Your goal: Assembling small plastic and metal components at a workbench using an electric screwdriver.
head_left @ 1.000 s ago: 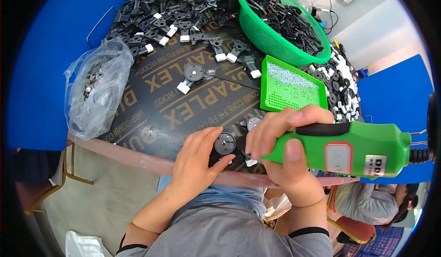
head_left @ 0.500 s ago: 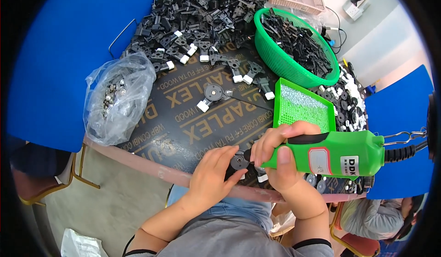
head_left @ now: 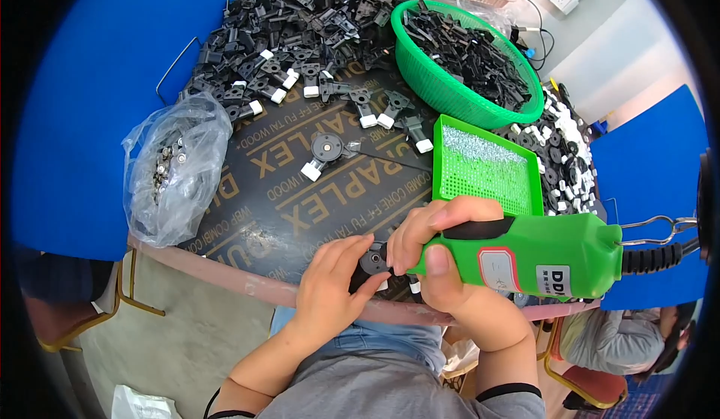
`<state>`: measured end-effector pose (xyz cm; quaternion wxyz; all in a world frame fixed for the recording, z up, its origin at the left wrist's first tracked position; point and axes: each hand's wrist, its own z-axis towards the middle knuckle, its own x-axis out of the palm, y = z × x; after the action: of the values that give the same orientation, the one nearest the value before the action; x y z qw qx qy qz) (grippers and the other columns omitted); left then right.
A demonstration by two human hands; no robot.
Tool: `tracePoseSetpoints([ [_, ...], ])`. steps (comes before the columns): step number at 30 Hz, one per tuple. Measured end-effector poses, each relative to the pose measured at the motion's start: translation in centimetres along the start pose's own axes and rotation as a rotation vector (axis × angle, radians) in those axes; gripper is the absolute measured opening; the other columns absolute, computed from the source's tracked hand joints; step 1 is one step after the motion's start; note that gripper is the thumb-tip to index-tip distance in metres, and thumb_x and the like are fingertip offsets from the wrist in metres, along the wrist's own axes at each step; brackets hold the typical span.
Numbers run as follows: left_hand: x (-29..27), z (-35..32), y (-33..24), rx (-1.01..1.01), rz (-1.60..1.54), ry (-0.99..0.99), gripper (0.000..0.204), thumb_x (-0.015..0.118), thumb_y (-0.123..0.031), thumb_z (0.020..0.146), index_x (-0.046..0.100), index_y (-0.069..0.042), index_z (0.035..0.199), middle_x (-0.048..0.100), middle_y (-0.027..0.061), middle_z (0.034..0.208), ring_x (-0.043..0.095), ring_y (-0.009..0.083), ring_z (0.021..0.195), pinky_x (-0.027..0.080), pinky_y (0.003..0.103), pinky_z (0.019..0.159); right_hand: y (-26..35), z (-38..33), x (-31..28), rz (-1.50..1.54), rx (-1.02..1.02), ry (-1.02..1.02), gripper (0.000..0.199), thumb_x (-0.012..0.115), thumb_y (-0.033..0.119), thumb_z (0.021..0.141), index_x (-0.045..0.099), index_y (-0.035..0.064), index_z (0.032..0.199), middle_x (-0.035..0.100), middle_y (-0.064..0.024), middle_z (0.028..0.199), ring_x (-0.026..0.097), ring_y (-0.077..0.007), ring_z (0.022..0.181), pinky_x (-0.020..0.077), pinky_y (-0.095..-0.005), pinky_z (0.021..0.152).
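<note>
Near the table's front edge my left hand (head_left: 334,278) is closed around a small black plastic part with a round grey disc (head_left: 373,262), thumb and fingers on its sides. My right hand (head_left: 444,258) grips a green electric screwdriver (head_left: 536,260), held nearly level, its nose pointing left at the disc. The driver's tip is at the disc's right side; my fingers hide the exact contact. Farther up the table lies a similar black part with a disc and a white end (head_left: 327,149). Just beyond the driver stands a green tray (head_left: 487,188) of small silvery screws.
A heap of black plastic parts (head_left: 300,33) covers the back. Behind the tray is a green basket (head_left: 466,107) of black pieces. A clear bag (head_left: 191,187) of metal bits sits at left. Black and white parts (head_left: 568,149) lie at right. A cord (head_left: 660,258) trails from the driver.
The whole view has shifted slightly, so the table's things appear farther left. Both hands keep their grips, and the driver's nose stays at the disc.
</note>
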<state>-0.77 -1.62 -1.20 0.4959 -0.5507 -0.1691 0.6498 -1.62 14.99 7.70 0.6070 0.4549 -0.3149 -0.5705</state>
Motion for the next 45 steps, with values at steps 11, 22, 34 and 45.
tracePoseSetpoints([
  [11, -0.2, 0.0, 0.0, -0.039, -0.075, -0.030, 0.046, 0.078, -0.017, 0.074, 0.061, -0.003, 0.114, 0.063, 0.0144, 0.111, 0.059, 0.0363, 0.101, 0.049, 0.043, 0.087, -0.3, 1.8, 0.5, 0.082, 0.007, 0.156, 0.031, 0.060, -0.001, 0.086, 0.041, 0.0063, 0.109, 0.055, -0.0085, 0.072, 0.056, -0.0175, 0.065, 0.0499, -0.0331, 0.062],
  [22, 0.1, -0.3, 0.5, -0.064, -0.014, -0.004, 0.049, 0.079, -0.023, 0.076, 0.060, -0.002, 0.116, 0.064, 0.0154, 0.111, 0.059, 0.0358, 0.101, 0.048, 0.042, 0.087, -1.7, 3.8, -0.9, 0.188, -0.312, -0.094, 0.031, 0.060, 0.011, 0.092, 0.040, 0.0025, 0.114, 0.052, -0.0070, 0.066, 0.055, -0.0156, 0.055, 0.0492, -0.0291, 0.052],
  [34, 1.0, 0.4, -0.6, -0.041, 0.166, -0.045, 0.054, 0.075, -0.015, 0.079, 0.056, -0.002, 0.128, 0.060, 0.0174, 0.122, 0.057, 0.0362, 0.107, 0.046, 0.041, 0.090, -7.5, 5.2, -10.7, -0.055, -0.238, -0.654, 0.019, 0.052, 0.010, 0.095, 0.045, -0.0009, 0.109, 0.050, -0.0081, 0.062, 0.050, -0.0173, 0.046, 0.0451, -0.0316, 0.045],
  [45, 1.0, 0.4, -0.8, -0.048, 0.165, -0.010, 0.056, 0.075, -0.014, 0.078, 0.054, -0.001, 0.128, 0.059, 0.0178, 0.122, 0.057, 0.0361, 0.107, 0.046, 0.041, 0.091, -7.8, 5.2, -10.4, -0.048, -0.265, -0.600, 0.019, 0.051, 0.010, 0.095, 0.044, -0.0001, 0.108, 0.049, -0.0082, 0.061, 0.050, -0.0177, 0.047, 0.0450, -0.0318, 0.045],
])
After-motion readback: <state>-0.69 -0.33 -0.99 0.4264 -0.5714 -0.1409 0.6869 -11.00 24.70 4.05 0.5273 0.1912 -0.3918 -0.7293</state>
